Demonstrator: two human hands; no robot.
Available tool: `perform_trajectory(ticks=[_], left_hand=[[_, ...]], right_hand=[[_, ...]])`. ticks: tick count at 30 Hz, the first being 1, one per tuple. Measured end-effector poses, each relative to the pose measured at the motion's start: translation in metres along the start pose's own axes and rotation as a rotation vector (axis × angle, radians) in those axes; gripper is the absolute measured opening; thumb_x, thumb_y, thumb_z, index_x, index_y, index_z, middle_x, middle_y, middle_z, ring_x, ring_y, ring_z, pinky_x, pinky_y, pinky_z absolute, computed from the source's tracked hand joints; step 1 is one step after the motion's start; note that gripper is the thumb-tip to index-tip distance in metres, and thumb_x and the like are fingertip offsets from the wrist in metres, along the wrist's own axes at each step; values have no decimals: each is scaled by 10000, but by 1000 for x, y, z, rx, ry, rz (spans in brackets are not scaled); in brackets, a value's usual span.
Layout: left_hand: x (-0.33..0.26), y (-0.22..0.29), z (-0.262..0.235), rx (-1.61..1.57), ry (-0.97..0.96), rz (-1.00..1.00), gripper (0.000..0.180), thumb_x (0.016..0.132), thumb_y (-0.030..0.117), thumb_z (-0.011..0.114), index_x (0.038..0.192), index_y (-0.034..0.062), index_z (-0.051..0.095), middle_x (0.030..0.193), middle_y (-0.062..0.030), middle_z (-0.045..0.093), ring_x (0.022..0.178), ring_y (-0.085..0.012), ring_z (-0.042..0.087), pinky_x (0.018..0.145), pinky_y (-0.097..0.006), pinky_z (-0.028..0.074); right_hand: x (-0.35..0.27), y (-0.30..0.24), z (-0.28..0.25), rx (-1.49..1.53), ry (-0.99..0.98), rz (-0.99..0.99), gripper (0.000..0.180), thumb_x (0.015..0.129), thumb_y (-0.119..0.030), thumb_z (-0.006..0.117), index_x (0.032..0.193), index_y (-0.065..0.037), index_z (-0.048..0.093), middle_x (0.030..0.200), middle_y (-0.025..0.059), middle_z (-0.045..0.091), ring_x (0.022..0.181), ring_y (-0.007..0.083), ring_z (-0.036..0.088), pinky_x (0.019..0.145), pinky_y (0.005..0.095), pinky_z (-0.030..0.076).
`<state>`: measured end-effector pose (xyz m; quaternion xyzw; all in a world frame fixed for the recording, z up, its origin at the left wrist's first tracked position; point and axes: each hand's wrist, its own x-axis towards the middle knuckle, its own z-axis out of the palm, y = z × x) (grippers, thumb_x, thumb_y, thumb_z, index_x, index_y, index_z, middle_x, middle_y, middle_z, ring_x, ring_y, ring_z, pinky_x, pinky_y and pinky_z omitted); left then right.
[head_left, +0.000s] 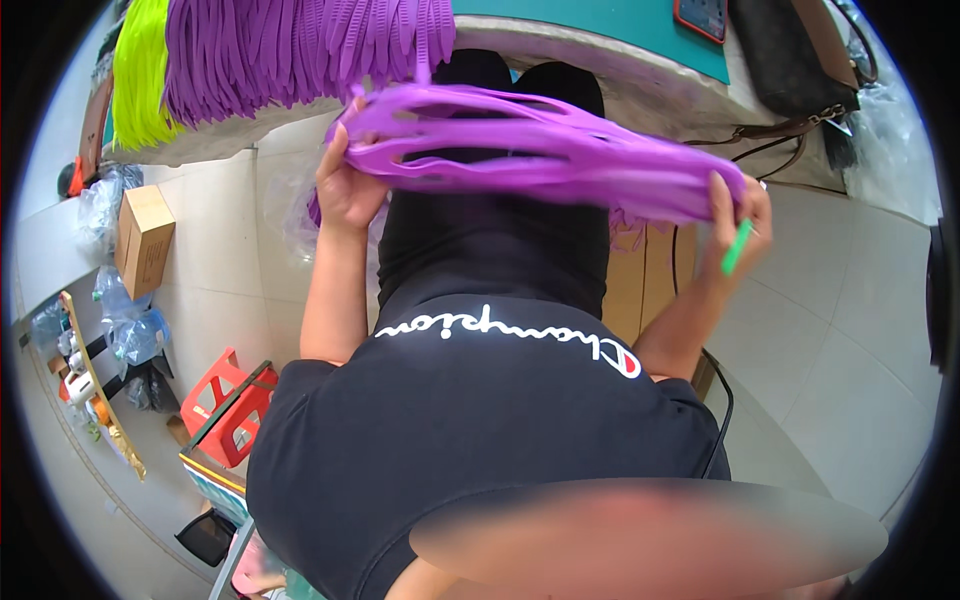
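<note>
left hand (345, 190): I see it closed round the left end of the purple strap bundle (530, 150), fingers wrapped over the top, thumb side toward the body, firm hold
right hand (738, 210): I see it closed on the right end of the same bundle, fingers curled over it; it also pinches a short green strip (736, 247) that sticks down and out from the fingers
purple strap bundle: long flat purple plastic straps, held stretched between both hands in front of the torso, slanting down from left to right; gaps show between the strands near the left end; held in the air, just below the table edge (600, 60)
hanging purple straps (300, 50): thick fringe draped over the table edge, above the left hand, just above the held bundle; I can't tell if they touch
neon yellow straps (140, 70): second fringe, hangs beside the purple one on its left
table: pale rim with a teal top, a dark bag (800, 50) with a brown strap sits at its right end
black shirt (470, 430): person's own torso, fills the lower middle of my view
cardboard box (145, 238): on the tiled floor, well left of the left arm
red plastic stool (232, 405): on the floor lower left, near clear plastic bags (130, 330)
cardboard cartons (640, 275): behind the right forearm, under the table
</note>
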<state>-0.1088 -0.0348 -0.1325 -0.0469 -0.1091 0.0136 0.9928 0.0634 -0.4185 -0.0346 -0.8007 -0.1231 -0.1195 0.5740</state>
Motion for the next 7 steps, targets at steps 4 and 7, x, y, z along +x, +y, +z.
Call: perform_trajectory(ticks=[4, 7], left_hand=[[-20, -21, 9, 533, 371, 242, 586, 921, 312, 564, 1385, 20, 358, 1289, -148, 538, 1257, -302, 457, 1075, -480, 312], [-6, -32, 0, 202, 418, 258, 600, 922, 338, 557, 1384, 8, 366, 1413, -170, 429, 1336, -314, 373, 1123, -497, 250]], right_hand=[[7, -44, -66, -178, -392, 228, 436, 818, -75, 719, 647, -64, 319, 701, 21, 517, 640, 99, 434, 599, 233, 390], [12, -33, -71, -628, -260, 281, 477, 830, -189, 732, 660, -38, 313, 595, 65, 424, 586, 153, 355, 541, 285, 372]])
